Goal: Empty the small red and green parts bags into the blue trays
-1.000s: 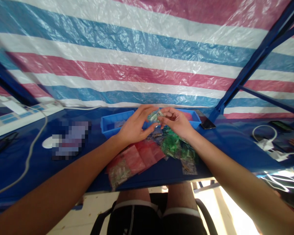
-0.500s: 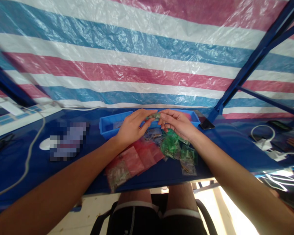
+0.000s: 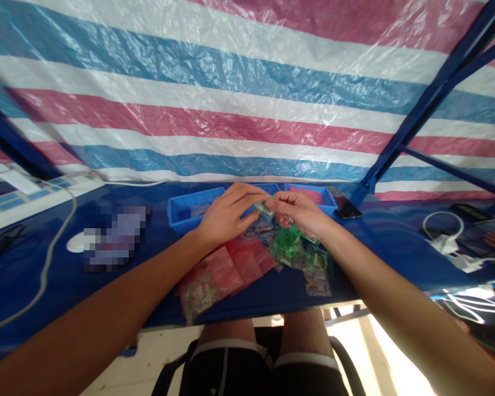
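Between my two hands is a small clear plastic bag [image 3: 264, 209] with a greenish tint; its contents are too small to make out. My left hand [image 3: 227, 214] pinches its left side between thumb and fingers. At its right edge, my right hand [image 3: 299, 213] grips it with thumb and forefinger. Below the hands lie red plastic bags [image 3: 243, 261], the nearest with a clear bag of small parts [image 3: 200, 291] on it. Green bags [image 3: 286, 245] are heaped beside them, and a clear bag with thin brass-coloured pieces [image 3: 315, 283] lies near the table edge.
Blue bins stand behind the hands: a left bin [image 3: 179, 212], a middle bin [image 3: 268, 188] partly hidden, and a right bin [image 3: 329, 203] with red material inside. A dark phone [image 3: 348, 209] lies right of them. A white cable [image 3: 47, 269] crosses the blue table [image 3: 160, 300] at left.
The bag has turned and tilted downward between my hands, showing more of its face. My right hand has lowered slightly, and the left fingers have stretched further over the bag.
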`<state>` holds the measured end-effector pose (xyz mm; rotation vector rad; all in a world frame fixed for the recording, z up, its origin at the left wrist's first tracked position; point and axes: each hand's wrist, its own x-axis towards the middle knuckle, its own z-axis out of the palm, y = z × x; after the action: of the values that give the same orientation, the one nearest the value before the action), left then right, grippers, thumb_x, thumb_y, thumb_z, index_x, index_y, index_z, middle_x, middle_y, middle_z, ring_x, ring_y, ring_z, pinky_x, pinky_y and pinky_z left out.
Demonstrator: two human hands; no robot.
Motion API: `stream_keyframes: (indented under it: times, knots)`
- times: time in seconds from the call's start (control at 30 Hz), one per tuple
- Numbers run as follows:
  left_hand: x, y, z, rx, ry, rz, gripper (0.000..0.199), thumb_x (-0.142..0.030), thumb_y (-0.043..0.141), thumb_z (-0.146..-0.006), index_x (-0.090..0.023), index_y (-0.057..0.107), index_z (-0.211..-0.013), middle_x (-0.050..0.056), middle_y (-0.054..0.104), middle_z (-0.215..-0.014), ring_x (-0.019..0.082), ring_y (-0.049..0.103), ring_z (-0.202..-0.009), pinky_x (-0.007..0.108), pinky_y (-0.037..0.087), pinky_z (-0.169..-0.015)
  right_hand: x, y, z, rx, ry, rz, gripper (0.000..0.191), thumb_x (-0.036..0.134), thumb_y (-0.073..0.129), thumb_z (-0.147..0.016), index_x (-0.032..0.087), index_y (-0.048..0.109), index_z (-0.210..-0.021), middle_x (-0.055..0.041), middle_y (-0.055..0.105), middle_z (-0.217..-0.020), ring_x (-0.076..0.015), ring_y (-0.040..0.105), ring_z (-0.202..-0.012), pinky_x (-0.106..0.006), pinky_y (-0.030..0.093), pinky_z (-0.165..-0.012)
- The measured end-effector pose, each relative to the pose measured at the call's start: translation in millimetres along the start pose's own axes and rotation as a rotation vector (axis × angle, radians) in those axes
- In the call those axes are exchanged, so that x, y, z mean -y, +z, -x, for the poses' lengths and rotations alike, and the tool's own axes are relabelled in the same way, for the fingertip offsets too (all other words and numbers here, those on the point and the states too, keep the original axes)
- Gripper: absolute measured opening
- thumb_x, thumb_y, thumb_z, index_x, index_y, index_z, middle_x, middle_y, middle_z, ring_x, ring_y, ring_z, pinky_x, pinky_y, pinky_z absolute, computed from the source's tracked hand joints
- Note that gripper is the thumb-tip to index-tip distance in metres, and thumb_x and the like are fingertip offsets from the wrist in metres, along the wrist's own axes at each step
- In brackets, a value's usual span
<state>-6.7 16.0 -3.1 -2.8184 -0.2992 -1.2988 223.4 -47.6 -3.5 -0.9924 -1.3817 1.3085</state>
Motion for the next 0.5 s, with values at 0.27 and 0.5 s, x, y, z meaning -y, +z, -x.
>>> stream_keyframes:
  times: [0.27, 0.5]
  knots:
    - [-1.8, 2.6, 2.9, -0.083, -0.100, -0.032, 0.040, -0.029, 0.066, -0.106, -0.021, 0.064, -0.145, 0.007, 0.078, -0.107, 0.019, 0.071, -0.088, 0.036, 0.059, -0.091, 5.5, -0.5, 0.1, -0.044, -0.112, 0.019, 0.046, 0.060, 0.086, -0.087, 0.023, 0.073, -0.111, 0.0048, 0.065, -0.068, -0.0103, 0.053, -0.051, -0.024, 0.036, -0.046]
    - [-6.7, 3.8, 4.3, 0.001, -0.158, -0.037, 0.065, -0.038, 0.073, -0.101, -0.023, 0.049, -0.160, 0.013, 0.071, -0.134, 0.026, 0.071, -0.116, 0.041, 0.060, -0.103, -1.6, -3.4, -2.3, -0.091, -0.125, 0.129, 0.044, 0.060, 0.089, -0.082, 0.022, 0.067, -0.090, 0.0059, 0.061, -0.059, -0.0100, 0.048, -0.047, -0.024, 0.032, -0.045]
